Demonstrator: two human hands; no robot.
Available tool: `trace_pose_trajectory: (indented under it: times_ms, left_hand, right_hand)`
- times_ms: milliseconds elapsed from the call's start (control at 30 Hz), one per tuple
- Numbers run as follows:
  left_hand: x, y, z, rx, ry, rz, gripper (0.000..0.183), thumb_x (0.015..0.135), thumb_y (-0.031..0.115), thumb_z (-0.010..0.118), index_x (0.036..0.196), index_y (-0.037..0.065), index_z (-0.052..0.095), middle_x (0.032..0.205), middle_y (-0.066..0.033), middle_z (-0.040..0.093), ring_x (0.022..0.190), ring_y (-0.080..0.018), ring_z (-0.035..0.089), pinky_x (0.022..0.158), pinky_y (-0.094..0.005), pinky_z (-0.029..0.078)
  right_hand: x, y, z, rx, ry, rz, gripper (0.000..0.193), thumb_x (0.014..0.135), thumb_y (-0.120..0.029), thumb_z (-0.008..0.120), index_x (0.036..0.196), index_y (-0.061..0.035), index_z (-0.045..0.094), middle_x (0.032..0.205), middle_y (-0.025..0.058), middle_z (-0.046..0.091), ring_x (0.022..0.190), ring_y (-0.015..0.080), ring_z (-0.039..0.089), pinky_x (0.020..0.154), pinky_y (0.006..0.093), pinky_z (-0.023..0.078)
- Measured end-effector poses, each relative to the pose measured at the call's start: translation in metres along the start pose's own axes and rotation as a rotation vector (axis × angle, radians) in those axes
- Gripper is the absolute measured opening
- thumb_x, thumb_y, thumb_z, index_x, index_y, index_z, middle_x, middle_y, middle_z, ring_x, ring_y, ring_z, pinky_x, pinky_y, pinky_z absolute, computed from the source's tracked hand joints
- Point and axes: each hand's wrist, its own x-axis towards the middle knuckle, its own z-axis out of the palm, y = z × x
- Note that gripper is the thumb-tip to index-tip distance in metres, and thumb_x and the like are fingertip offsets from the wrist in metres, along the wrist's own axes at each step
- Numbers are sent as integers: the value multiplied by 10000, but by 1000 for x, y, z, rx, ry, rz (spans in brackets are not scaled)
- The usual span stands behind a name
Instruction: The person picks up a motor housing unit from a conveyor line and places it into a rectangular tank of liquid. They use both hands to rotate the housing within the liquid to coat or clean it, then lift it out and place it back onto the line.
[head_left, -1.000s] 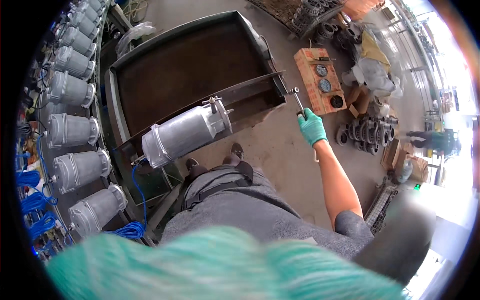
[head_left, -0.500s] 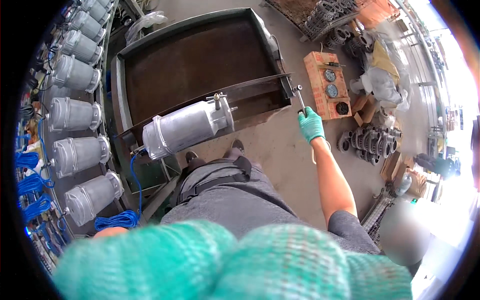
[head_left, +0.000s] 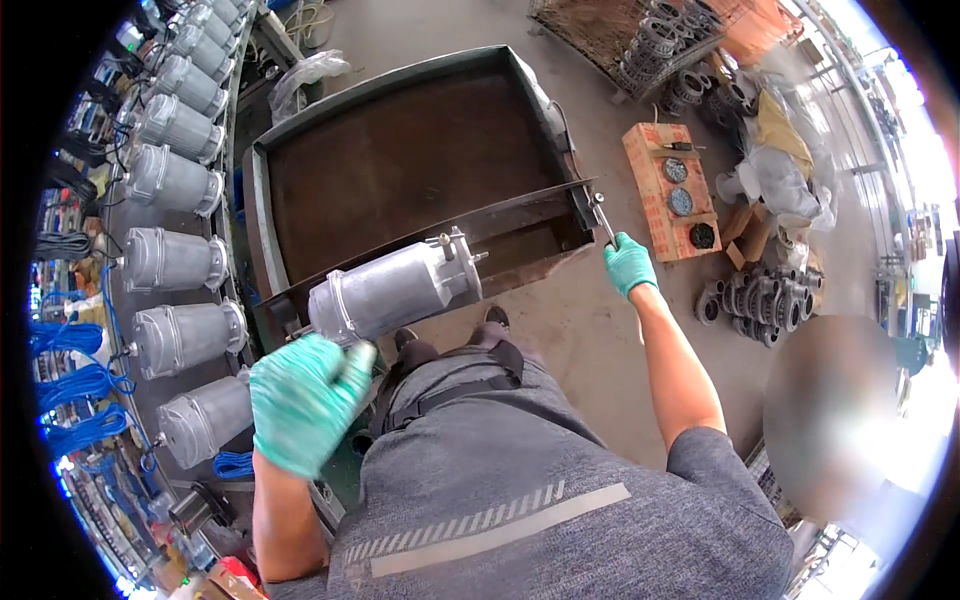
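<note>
A grey cylindrical motor [head_left: 385, 293] lies on its side across the near edge of a dark metal tray [head_left: 262, 200]. A small fitting stands up near its right end. My left hand [head_left: 308, 402], in a green glove, hovers just below the motor's left end. It is blurred and its fingers cannot be read clearly. My right hand [head_left: 628, 265], gloved alike, is stretched out to the right and closed around the handle of a ratchet wrench [head_left: 605, 222]. The wrench head points away from me, beside the tray's right corner.
More grey motors [head_left: 175, 258] line a rack on the left, with coils of blue cable [head_left: 90, 385]. An orange box [head_left: 660, 190] with dishes of small parts stands on the right. Metal castings [head_left: 765, 300] lie beyond it, near a wire crate [head_left: 640, 40].
My left hand has dropped from close before the camera to beside the motor's left end. My right hand still grips the ratchet wrench. The whole view has shifted slightly.
</note>
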Motion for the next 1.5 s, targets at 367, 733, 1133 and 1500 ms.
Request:
trace_pose_trajectory:
  times_ms: [367,733,1133,1500]
  left_hand:
    - [-197,-221,166,88,103,-919,559,982,395,643,1398,29,565,1366,-266,612,1226,-415,610,1056,-491,462]
    - [-232,-233,218,-505,-45,-1090,271,1054,255,575,1177,25,650,880,-142,681,730,-230,582,728,-384,504]
    - [-119,-221,92,-923,127,-941,207,1021,229,653,1023,36,729,735,21,620,628,-49,513,578,-242,418]
    - [-59,-293,118,-801,30,-676,168,999,199,648,1027,34,652,781,-53,642,687,-138,590,643,-309,491]
  right_hand:
    - [13,-11,37,-149,393,-468,329,930,-256,705,1054,19,573,930,228,604,860,408,597,824,476,501]
    - [-70,-278,-9,-9,-455,-827,457,884,-167,747,1299,-44,600,1198,211,680,1078,404,669,893,432,561]
    - [-44,-335,-35,63,-691,-708,218,952,17,586,1131,3,709,863,116,718,773,139,638,735,319,545]
    - [15,-379,-78,189,-434,-619,194,991,-2,548,1135,11,677,915,11,663,799,95,579,749,274,504]
